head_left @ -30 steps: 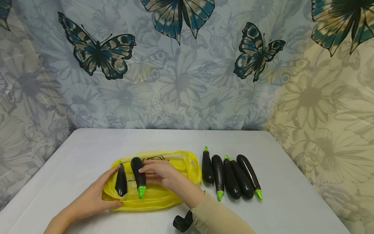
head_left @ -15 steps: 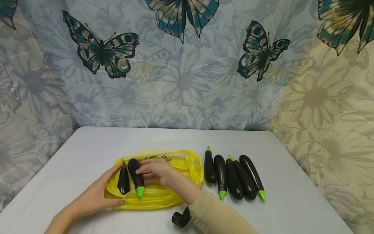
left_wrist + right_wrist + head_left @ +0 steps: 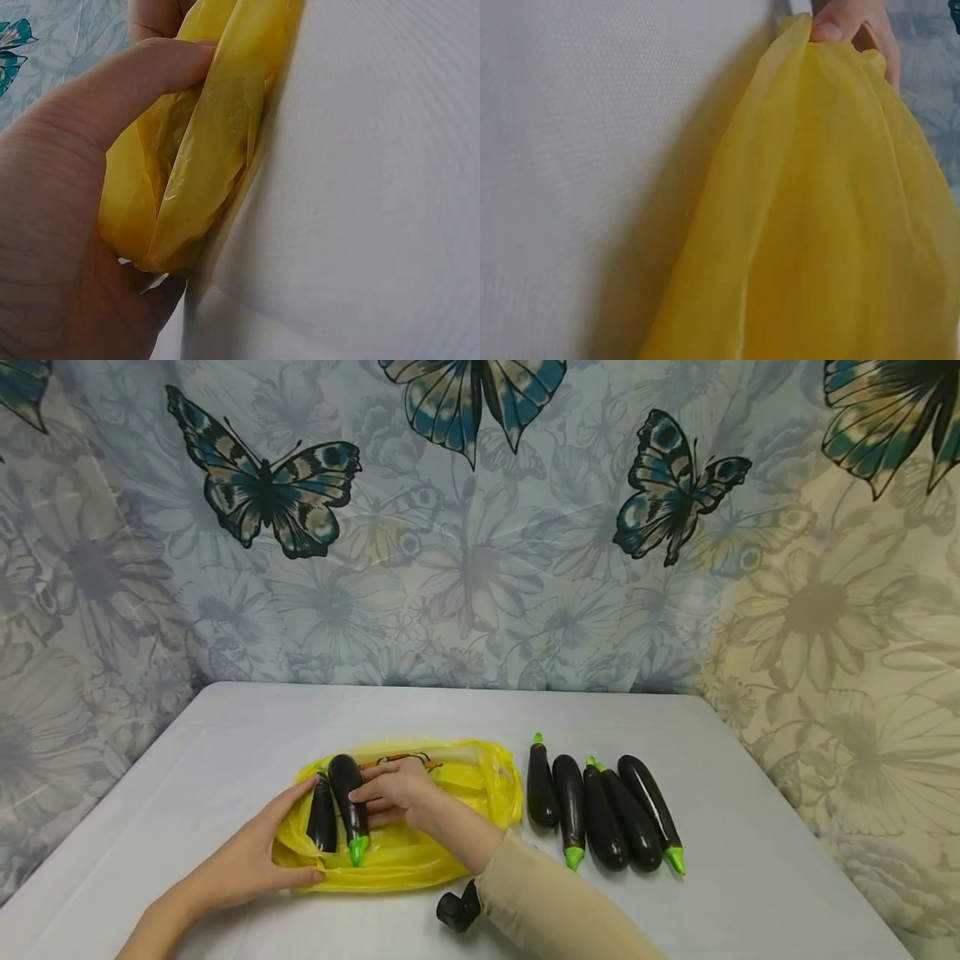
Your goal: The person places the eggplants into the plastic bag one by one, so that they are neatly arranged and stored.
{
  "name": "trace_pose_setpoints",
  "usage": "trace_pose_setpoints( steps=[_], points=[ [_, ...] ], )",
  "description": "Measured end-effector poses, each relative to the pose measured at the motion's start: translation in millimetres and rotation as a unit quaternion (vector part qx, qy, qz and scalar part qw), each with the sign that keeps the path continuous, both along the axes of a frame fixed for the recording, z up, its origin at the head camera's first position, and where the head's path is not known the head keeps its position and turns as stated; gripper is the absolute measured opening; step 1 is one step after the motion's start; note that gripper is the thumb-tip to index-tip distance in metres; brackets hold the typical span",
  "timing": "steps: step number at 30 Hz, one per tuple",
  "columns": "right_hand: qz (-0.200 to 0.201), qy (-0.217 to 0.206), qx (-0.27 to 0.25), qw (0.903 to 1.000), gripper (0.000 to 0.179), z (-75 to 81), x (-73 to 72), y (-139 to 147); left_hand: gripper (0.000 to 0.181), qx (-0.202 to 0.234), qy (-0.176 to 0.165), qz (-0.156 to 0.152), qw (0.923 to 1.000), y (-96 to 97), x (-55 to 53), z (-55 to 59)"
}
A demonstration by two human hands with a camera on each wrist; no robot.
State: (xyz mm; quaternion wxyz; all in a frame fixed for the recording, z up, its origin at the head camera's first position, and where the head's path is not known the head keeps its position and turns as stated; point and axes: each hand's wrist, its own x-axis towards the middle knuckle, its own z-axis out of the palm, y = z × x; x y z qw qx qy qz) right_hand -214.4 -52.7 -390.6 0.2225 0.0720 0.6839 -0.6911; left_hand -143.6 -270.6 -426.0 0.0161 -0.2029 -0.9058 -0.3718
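A yellow plastic bag point(image 3: 483, 781) lies on its side on the table with its opening spread. My left hand point(image 3: 243, 856) grips the bag's left end, thumb on the near edge and fingers at the far edge; the left wrist view shows the thumb point(image 3: 161, 67) pressed on the plastic. My right hand point(image 3: 405, 793) holds a dark eggplant point(image 3: 347, 793), its green stem pointing toward me, over the spread bag. Close to its left, a second eggplant point(image 3: 322, 818) lies inside the bag by my left fingers. The right wrist view is mostly filled by the bag point(image 3: 825, 210).
Several eggplants point(image 3: 603, 818) lie side by side on the white table point(image 3: 750, 860), right of the bag. A small black object point(image 3: 457, 910) sits beside my right sleeve point(image 3: 555, 902). Behind the table hangs a butterfly-patterned cloth point(image 3: 480, 585).
My right hand has brought its eggplant slightly left, closer to the one in the bag. My left hand keeps its grip. The head view has shifted a little.
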Motion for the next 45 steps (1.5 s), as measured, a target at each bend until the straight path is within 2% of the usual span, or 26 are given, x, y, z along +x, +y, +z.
trace_pose_setpoints(
  steps=[9, 13, 20, 24, 36, 45],
  points=[
    [-0.008, 0.044, 0.029, 0.9986, 0.034, 2.1, 4.7, -5.1, 0.111, -0.002, 0.006, -0.003, 1.0, 0.5, -0.8, 1.1],
    [-0.011, 0.041, 0.025, 0.9988, 0.033, 2.2, 6.2, -6.5, 0.114, -0.003, 0.007, -0.002, 1.0, 0.1, -0.5, 0.5],
    [-0.004, 0.053, 0.052, 0.9972, 0.029, -1.1, 9.2, -5.4, 0.121, -0.004, -0.003, 0.009, 0.9999, 0.3, 1.1, -0.4],
    [0.001, 0.045, 0.048, 0.9978, 0.025, -2.9, 8.5, -3.4, 0.123, -0.002, -0.006, 0.014, 0.9999, 0.0, 2.5, 1.0],
    [-0.003, 0.042, 0.03, 0.9987, 0.028, -8.9, 10.3, -2.9, 0.12, -0.001, -0.021, 0.008, 0.9998, 0.3, 3.3, 1.8],
    [-0.015, 0.053, 0.046, 0.9974, 0.025, -11.5, 13.5, -2.5, 0.119, -0.003, -0.025, 0.008, 0.9996, 0.2, 3.7, 1.0]
  ],
)
